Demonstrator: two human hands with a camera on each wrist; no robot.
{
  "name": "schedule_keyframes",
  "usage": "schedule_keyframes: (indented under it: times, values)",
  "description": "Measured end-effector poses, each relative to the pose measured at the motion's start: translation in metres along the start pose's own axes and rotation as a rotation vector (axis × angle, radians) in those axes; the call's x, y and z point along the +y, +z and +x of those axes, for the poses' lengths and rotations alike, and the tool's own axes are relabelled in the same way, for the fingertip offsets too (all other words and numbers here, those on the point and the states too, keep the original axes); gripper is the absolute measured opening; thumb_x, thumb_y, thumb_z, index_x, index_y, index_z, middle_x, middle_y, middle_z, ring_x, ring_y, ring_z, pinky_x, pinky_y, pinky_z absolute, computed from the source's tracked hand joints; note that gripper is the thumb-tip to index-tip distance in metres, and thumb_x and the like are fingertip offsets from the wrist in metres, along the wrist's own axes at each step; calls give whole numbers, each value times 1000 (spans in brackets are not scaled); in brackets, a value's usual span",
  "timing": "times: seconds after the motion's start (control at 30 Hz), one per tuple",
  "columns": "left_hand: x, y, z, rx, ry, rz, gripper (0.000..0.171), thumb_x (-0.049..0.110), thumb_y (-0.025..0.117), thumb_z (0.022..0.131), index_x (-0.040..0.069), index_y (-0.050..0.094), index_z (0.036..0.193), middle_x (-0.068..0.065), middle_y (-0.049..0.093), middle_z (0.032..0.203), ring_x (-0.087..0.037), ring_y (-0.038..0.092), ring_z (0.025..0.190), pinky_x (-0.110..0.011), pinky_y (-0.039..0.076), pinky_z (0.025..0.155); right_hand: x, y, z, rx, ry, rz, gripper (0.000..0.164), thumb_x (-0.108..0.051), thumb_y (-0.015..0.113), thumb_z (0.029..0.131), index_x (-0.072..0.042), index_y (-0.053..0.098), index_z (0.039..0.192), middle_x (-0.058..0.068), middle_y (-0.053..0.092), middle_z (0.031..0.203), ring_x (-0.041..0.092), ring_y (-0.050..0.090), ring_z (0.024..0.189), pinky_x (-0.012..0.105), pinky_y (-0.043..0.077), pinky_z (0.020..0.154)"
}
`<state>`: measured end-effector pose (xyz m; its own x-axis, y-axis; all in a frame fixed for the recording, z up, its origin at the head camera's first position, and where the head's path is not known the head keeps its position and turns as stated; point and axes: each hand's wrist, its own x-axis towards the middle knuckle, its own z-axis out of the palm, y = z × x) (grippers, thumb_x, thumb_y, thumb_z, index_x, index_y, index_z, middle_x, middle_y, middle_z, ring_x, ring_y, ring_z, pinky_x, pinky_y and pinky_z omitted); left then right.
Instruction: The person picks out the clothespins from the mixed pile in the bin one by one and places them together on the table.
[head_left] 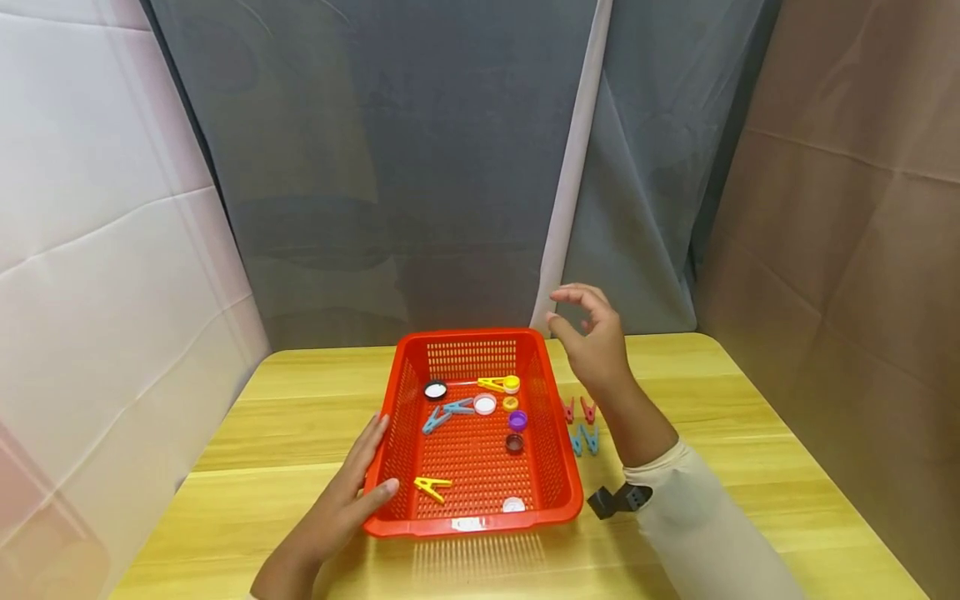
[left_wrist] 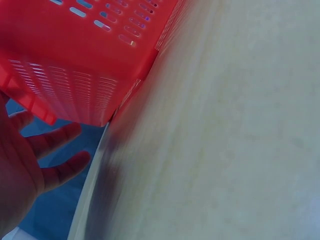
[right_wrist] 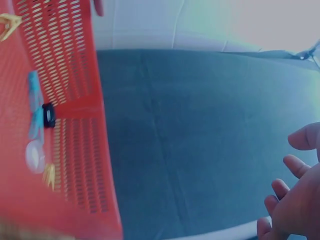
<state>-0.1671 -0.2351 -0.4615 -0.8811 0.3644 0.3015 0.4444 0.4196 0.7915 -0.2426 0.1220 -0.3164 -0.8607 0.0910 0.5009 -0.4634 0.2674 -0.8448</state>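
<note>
Currently, a person's left hand is resting against the left rim of a red plastic basket, which is sitting on a wooden desk; its fingers are stretching nearly straight along the outside, the thumb lying over the edge. The right hand is hovering just right of the basket's far right corner, its fingers loosely bent, thumb held apart, holding nothing. Inside the basket, two blue clips are lying toward the far left, near a black-rimmed cap; a yellow clip is lying near left, a purple cap and a dark brown cap are sitting toward the right. Just outside the basket's right wall, two red clips are lying.
</note>
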Motion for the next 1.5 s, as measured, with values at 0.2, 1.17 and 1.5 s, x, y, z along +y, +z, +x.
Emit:
schedule_keyframes:
  times: [0.2,1.17,1.5]
  values:
    - [0,-1,1,2,-5,-2,80,17,59,96,23,13,161,-7,2,169,-46,6,150,-77,24,105,-20,16,14,-12,-25,25,22,-25,64,94,-16,68,114,0,55,134,17,43,132,57,28,112]
    - [-1,2,-1,-2,14,-5,80,20,59,97,21,11,161,-7,0,168,-47,4,150,-78,21,104,29,108,46,-345,321,-1,24,-24,71,91,-12,67,112,6,61,128,29,50,127,47,42,107]
    - [1,1,-2,-3,20,-1,79,19,58,97,19,11,161,-8,-1,168,-50,4,149,-78,22,103,55,124,36,-482,397,-188,29,-27,75,87,-11,67,110,10,60,124,29,55,113,40,51,90]
